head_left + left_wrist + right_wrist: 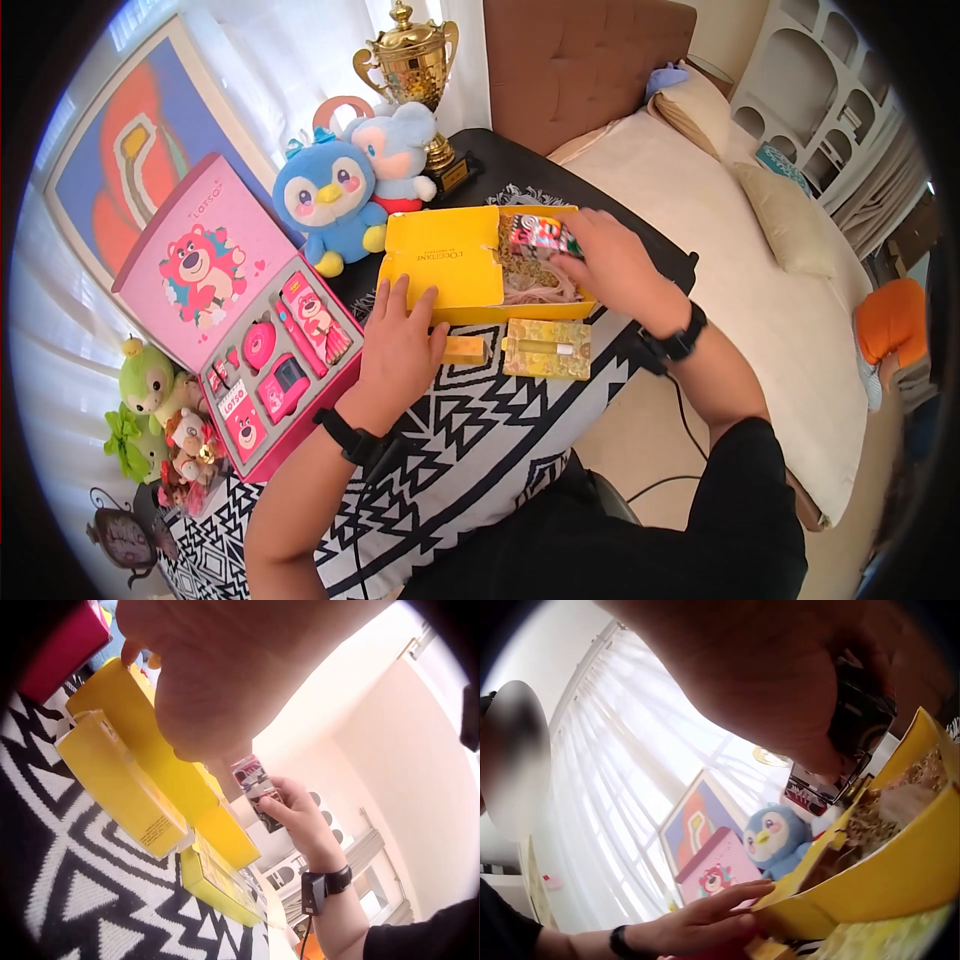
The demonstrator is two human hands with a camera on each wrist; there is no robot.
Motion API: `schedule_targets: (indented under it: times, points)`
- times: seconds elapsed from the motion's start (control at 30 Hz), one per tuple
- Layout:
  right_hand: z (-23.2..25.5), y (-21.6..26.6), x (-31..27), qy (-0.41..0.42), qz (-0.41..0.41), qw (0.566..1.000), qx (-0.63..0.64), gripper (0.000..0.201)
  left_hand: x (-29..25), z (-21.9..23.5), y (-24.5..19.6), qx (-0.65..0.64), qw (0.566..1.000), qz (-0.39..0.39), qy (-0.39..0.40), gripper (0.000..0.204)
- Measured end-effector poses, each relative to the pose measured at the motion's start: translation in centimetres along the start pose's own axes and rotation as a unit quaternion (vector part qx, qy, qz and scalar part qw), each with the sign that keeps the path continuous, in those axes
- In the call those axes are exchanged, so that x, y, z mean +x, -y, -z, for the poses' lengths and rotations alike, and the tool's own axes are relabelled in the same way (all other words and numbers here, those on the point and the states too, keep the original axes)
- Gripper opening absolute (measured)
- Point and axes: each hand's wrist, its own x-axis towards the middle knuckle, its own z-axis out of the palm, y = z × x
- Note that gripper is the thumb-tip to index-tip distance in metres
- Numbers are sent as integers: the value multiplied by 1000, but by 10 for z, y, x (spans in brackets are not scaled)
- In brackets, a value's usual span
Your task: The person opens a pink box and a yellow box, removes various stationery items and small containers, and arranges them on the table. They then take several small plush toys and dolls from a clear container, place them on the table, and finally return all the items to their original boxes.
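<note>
In the head view, a yellow box (450,255) with its flap partly folded over holds shredded filler (535,280). The right hand (610,265) grips a small colourful printed box (540,235) above the filler; the left wrist view shows this printed box (255,784) pinched between thumb and fingers. The left hand (400,345) rests with spread, fairly straight fingers at the yellow box's front left edge. Just right of its thumb lies a small orange-yellow box (464,350). A patterned flat box (547,350) with a small tube on it sits in front of the yellow box.
An open pink gift box (290,400) stands at the left. Behind are a blue penguin plush (325,195), another plush (395,150) and a gold trophy (415,70). More plush toys (160,400) sit far left. A bed (700,220) is at the right.
</note>
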Motion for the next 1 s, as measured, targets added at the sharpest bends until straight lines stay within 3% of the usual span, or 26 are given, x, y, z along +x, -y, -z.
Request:
schedule_targets:
  times: [0.17,0.3,0.37,0.5,0.6,0.67,0.7,0.77,0.83,0.87,0.93,1.0]
  points:
    - [-33,-27,35,110,-32,988,-104,40,11,-11,14,-9,1000,6,16,42]
    - [-47,-30,39,91,-9,991,-97,40,10,-7,15,2,1000,6,-5,34]
    - [-45,-28,45,125,-21,988,-93,45,16,-7,18,3,1000,4,-15,30]
    - [-63,-37,44,126,-13,985,-116,46,24,-12,29,-69,997,27,-3,22]
    - [-59,-35,38,88,38,986,-137,43,25,-12,30,-83,996,33,0,20]
    - [-43,-25,32,-5,55,990,-132,40,22,-10,29,-86,996,34,1,20]
    - [-35,-19,26,-2,59,989,-132,40,19,-7,27,-55,998,16,-22,21]
    - [-17,-5,3,1,111,994,19,41,12,6,19,-24,999,2,-46,22]
    - [-2,17,-30,105,123,987,20,47,2,23,4,-80,996,-22,-24,28]
    - [-1,25,-45,106,122,987,19,47,-4,25,1,-81,996,-22,-23,28]
    - [-2,40,-71,152,102,983,35,56,-17,27,-3,-102,987,-70,98,36]
    - [-6,46,-85,165,67,984,0,59,-25,16,-4,-65,991,-82,86,40]
